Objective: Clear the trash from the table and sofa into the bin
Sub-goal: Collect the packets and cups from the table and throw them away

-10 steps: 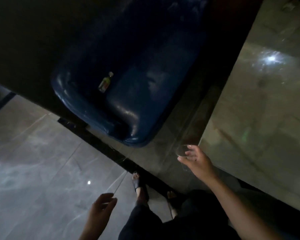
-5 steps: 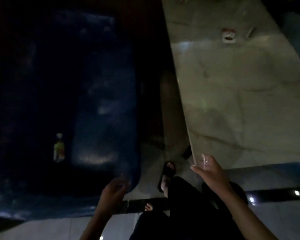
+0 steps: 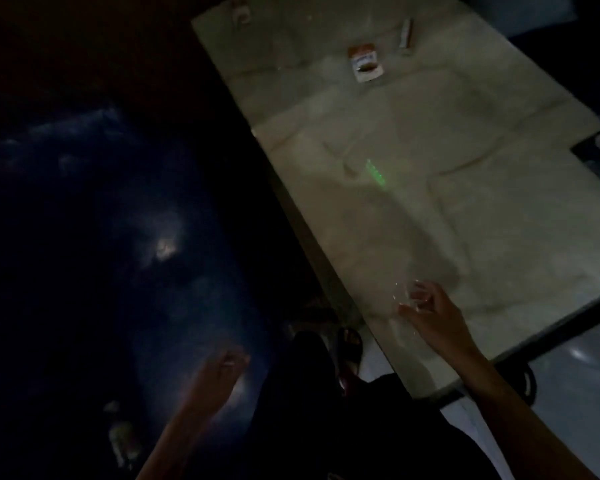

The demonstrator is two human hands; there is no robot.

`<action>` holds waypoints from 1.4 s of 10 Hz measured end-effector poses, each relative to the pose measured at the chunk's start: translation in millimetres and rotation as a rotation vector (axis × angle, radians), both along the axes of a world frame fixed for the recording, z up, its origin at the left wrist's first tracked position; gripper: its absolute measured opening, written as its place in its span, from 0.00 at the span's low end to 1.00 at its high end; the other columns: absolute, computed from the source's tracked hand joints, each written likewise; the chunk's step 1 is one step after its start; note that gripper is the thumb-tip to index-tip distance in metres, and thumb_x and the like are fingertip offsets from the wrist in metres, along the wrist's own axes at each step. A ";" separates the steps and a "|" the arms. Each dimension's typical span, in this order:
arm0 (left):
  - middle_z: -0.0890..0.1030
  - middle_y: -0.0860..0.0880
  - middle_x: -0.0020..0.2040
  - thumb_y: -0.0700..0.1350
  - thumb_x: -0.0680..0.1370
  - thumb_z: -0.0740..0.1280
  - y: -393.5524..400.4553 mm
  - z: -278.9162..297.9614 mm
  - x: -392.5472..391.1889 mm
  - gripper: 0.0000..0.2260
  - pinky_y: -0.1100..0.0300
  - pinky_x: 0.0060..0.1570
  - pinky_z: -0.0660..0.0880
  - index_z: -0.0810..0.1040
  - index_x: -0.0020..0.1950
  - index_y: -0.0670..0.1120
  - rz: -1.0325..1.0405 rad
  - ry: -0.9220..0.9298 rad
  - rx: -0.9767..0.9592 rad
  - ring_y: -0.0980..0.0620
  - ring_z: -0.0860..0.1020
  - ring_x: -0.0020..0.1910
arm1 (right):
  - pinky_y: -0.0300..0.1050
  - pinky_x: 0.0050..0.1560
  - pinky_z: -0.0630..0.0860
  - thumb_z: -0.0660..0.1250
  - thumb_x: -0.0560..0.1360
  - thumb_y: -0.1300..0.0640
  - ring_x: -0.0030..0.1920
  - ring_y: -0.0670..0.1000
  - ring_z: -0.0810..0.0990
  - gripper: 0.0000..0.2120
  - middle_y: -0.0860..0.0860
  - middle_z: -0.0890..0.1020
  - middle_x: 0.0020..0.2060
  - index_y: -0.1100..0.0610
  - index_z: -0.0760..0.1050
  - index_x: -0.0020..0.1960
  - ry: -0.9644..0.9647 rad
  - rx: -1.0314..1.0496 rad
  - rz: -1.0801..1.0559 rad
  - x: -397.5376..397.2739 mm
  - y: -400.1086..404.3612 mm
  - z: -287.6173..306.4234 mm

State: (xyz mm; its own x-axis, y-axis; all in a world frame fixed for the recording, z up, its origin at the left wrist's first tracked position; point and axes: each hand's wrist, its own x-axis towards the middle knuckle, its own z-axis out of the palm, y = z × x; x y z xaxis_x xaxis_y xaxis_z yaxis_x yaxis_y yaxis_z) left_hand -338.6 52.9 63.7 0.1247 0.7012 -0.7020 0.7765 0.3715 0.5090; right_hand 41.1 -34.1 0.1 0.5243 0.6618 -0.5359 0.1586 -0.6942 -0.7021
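- Two hands in frame: right hand (image 3: 430,311), grip curled round a clear plastic cup (image 3: 407,294), over the pale marble surface (image 3: 430,202).
- Left hand (image 3: 222,370), fingers loosely curled, holding nothing, above the dark blue sofa (image 3: 101,271).
- Small bottle (image 3: 122,441) lies on the sofa.

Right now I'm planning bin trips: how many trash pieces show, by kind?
Clear cup, gripped by the right hand: 1
Bottle on the sofa: 1
Packets on the table: 2
Blurred item at the far table end: 1
Total: 5
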 end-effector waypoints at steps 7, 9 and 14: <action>0.83 0.48 0.53 0.48 0.75 0.70 319.7 -28.4 271.8 0.11 0.65 0.52 0.72 0.80 0.56 0.46 -0.818 -0.088 0.014 0.51 0.80 0.53 | 0.41 0.47 0.74 0.78 0.67 0.45 0.50 0.49 0.82 0.29 0.48 0.83 0.52 0.48 0.71 0.64 0.020 -0.007 -0.707 -35.1 145.7 25.3; 0.80 0.48 0.56 0.51 0.75 0.70 341.9 -24.0 315.9 0.13 0.61 0.53 0.74 0.78 0.57 0.48 -0.964 -0.123 0.119 0.50 0.80 0.51 | 0.43 0.49 0.74 0.77 0.68 0.44 0.49 0.50 0.82 0.29 0.49 0.83 0.52 0.49 0.71 0.64 0.037 -0.024 -0.702 -12.4 166.6 18.8; 0.48 0.45 0.81 0.54 0.78 0.63 566.5 -82.9 349.6 0.34 0.50 0.75 0.56 0.52 0.79 0.48 -1.242 0.170 0.361 0.45 0.52 0.79 | 0.39 0.49 0.70 0.74 0.66 0.36 0.53 0.50 0.78 0.33 0.49 0.80 0.59 0.47 0.69 0.65 0.025 -0.057 -0.522 61.8 406.9 12.5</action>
State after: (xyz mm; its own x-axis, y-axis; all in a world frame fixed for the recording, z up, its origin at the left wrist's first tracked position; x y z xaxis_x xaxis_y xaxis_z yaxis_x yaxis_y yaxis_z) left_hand 11.0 619.5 -19.2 0.7508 0.3334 -0.5701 0.5639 -0.7730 0.2906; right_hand 103.0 372.8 12.5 0.7627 0.2855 -0.5803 -0.2349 -0.7137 -0.6599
